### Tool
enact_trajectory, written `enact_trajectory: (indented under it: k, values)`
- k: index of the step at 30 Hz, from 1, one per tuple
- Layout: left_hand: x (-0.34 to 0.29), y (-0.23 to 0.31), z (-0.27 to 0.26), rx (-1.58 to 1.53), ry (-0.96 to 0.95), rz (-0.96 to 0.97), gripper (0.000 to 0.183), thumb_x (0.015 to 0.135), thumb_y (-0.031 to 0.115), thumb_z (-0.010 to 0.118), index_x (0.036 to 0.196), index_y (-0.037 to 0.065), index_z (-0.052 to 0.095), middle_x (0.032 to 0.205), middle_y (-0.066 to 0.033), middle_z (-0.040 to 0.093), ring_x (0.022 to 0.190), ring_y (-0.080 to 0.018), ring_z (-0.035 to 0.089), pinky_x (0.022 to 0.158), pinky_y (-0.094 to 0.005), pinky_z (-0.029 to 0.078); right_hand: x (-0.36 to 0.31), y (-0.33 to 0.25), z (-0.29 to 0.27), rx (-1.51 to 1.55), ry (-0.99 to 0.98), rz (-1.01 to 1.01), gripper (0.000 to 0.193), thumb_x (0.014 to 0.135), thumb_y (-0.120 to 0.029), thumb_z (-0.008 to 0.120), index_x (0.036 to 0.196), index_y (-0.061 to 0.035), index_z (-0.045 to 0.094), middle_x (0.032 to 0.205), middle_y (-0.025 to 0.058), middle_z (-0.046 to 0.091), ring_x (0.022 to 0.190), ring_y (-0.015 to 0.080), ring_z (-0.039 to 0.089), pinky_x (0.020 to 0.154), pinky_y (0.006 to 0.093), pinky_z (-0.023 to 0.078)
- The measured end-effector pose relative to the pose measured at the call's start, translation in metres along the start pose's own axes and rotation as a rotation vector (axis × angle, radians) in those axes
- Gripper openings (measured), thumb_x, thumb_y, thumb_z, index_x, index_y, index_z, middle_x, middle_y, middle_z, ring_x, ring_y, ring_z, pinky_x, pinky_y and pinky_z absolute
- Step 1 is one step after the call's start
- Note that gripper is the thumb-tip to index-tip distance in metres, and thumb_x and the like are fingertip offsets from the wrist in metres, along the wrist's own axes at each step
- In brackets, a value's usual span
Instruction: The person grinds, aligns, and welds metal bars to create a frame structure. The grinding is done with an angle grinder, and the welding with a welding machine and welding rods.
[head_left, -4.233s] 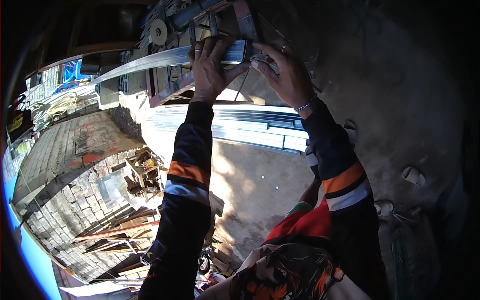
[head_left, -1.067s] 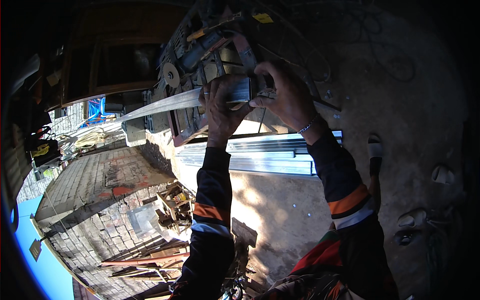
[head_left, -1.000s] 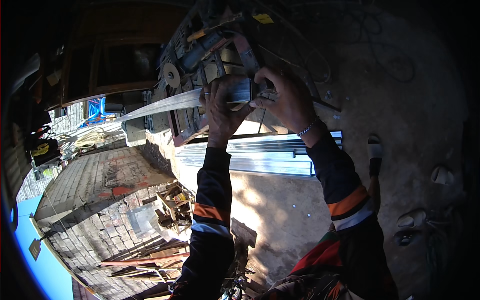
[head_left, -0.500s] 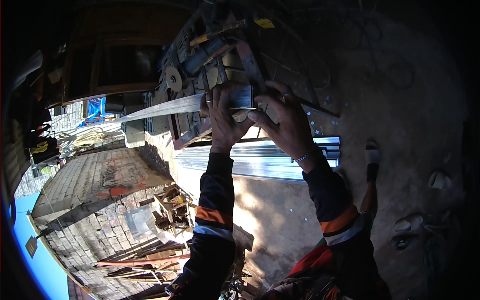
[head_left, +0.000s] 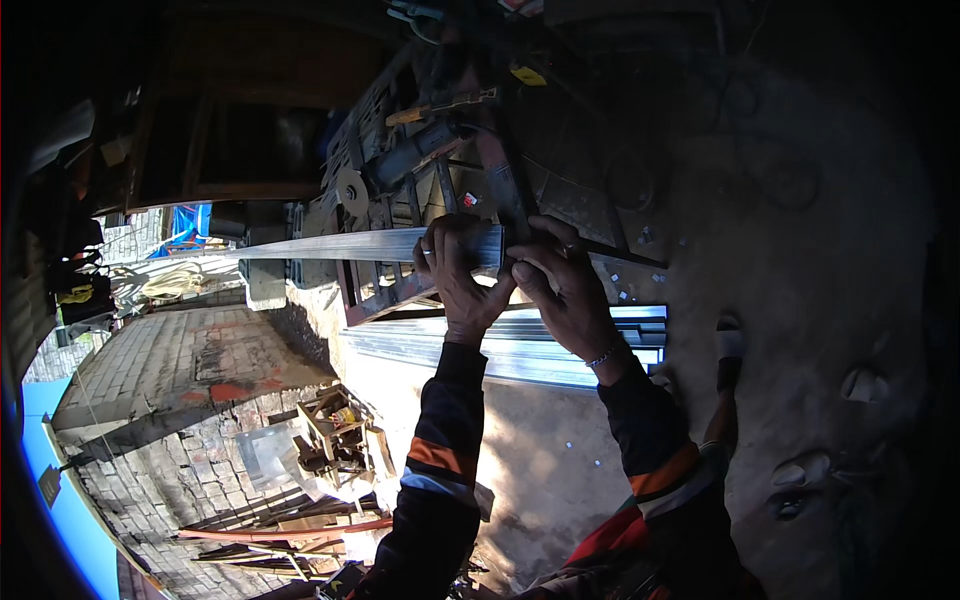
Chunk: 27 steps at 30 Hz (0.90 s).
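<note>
1. Left hand [head_left: 462,285] grip clamped on a long shiny metal strip [head_left: 340,245]; right hand [head_left: 565,290] grip pinches its end at 12 o'clock.
2. Cutting machine [head_left: 420,170] crowds behind; sandy floor [head_left: 560,450] lies open toward 6 o'clock.
3. Ribbed silvery profiles [head_left: 520,350] stacked below the hands.

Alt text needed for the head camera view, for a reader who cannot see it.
Two bare hands, left hand and right hand, grip the near end of a long metal strip against a cutting machine. A stack of similar metal profiles lies on the dirt ground below, with a brick wall to the left.
</note>
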<state>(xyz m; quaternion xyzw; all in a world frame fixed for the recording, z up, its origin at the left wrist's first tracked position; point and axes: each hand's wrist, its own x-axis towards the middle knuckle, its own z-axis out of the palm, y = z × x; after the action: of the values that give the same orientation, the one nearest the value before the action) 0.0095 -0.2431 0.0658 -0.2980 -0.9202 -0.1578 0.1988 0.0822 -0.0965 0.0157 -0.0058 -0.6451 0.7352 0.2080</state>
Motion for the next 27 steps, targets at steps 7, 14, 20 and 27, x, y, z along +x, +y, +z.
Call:
enact_trajectory:
  k: [7, 14, 20, 27]
  values:
    - [0.004, 0.002, 0.004, -0.058, 0.012, -0.001, 0.055, 0.071, 0.038, 0.079, 0.113, 0.01, 0.058, 0.11, -0.0101, 0.057, 0.107, -0.0314, 0.052, 0.095, -0.0463, 0.032, 0.0, -0.002, -0.009, 0.098, -0.074, 0.074, 0.028, 0.097, -0.025, 0.069, 0.119, -0.0068, 0.068, 0.145, 0.0156, 0.048, 0.124, 0.0323, 0.057, 0.1, 0.0415, 0.05]
    - [-0.001, 0.001, 0.007, -0.098, 0.02, -0.107, 0.061, 0.065, 0.035, 0.075, 0.115, 0.008, 0.054, 0.106, -0.0108, 0.056, 0.102, -0.0287, 0.051, 0.091, -0.0438, 0.033, 0.007, -0.007, -0.018, 0.072, -0.121, 0.11, 0.037, 0.095, -0.022, 0.07, 0.127, -0.0065, 0.061, 0.14, 0.0157, 0.052, 0.125, 0.0356, 0.058, 0.098, 0.0427, 0.051]
    - [0.001, 0.007, 0.002, -0.102, -0.016, -0.113, 0.061, 0.07, 0.042, 0.076, 0.115, 0.007, 0.054, 0.109, -0.0118, 0.058, 0.104, -0.0304, 0.053, 0.094, -0.046, 0.034, 0.012, -0.013, -0.022, -0.11, -0.235, 0.117, 0.055, 0.09, -0.02, 0.074, 0.141, -0.0094, 0.056, 0.141, 0.0152, 0.047, 0.117, 0.0313, 0.058, 0.097, 0.0447, 0.05]
    - [0.002, 0.004, -0.005, -0.115, -0.052, -0.131, 0.063, 0.07, 0.044, 0.077, 0.117, 0.009, 0.054, 0.112, -0.0131, 0.059, 0.11, -0.0336, 0.054, 0.097, -0.0488, 0.035, 0.013, -0.016, -0.015, -0.123, -0.218, 0.07, 0.058, 0.093, -0.024, 0.072, 0.146, -0.0087, 0.053, 0.146, 0.0169, 0.041, 0.117, 0.0311, 0.059, 0.092, 0.0423, 0.053]
